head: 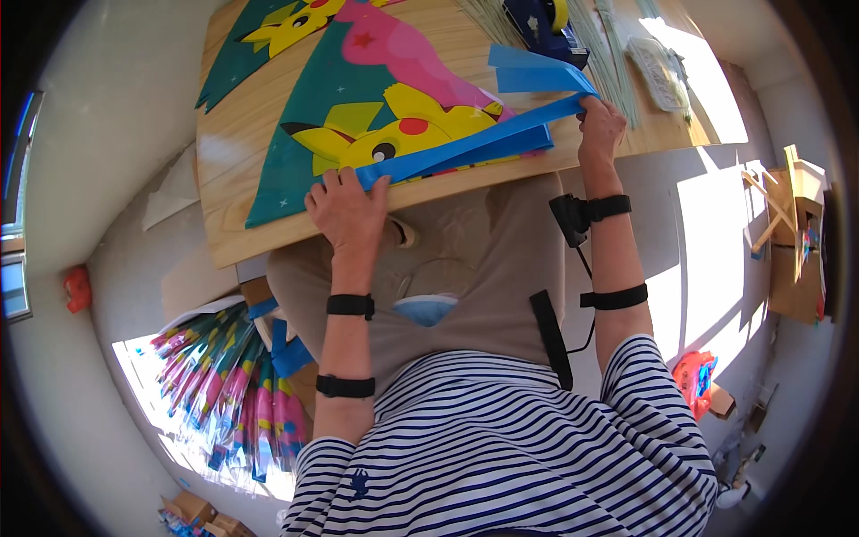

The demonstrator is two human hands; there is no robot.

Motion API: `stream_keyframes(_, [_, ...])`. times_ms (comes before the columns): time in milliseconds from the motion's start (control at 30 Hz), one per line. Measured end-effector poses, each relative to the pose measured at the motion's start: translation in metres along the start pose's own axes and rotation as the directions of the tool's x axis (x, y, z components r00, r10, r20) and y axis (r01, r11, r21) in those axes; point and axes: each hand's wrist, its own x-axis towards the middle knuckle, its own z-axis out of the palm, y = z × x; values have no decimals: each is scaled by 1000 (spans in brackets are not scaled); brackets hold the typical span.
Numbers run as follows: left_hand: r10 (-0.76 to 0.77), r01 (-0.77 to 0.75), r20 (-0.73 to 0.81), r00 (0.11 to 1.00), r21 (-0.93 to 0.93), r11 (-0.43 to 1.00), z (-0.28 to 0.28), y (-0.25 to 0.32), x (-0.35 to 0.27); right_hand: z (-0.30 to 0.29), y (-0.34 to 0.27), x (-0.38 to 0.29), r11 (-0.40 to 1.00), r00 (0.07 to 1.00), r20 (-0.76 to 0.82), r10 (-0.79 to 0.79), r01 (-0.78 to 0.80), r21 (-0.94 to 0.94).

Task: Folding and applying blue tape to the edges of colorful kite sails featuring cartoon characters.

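Observation:
A long blue plastic strip [470, 139] runs slantwise across a printed kite sheet [288, 171] on the wooden table. At its lower end, near the table's front edge, my left hand [349, 211] has its fingers and thumb on the strip. My right hand [600, 127] pinches the strip's other end, raised at the right. Beyond that hand, folded blue lengths [537, 75] trail back over the table. Another blue section lies beneath the stretched part. The sheet shows a yellow cartoon face on green and pink; the strip covers part of it.
A second printed sheet [288, 33] lies at the table's far left. Thin pale rods [611, 60], a dark blue box [547, 33] with yellow tape, and a clear plastic tray [658, 74] are at the back right. Folded kites [228, 382] hang at my lower left.

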Motion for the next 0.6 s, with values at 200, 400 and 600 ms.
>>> stream_keyframes(200, [7,-7,-7,1000,28,1000,0,-1,-1,-16,28,-9,970,985,72,157,-167,176])
stream_keyframes(400, [7,-7,9,1000,24,1000,-1,0,1,-1,22,-16,949,978,24,-206,206,-239])
stream_keyframes(600, [12,-12,-6,1000,29,1000,1,-3,-1,49,-16,-90,677,748,160,-645,655,-334])
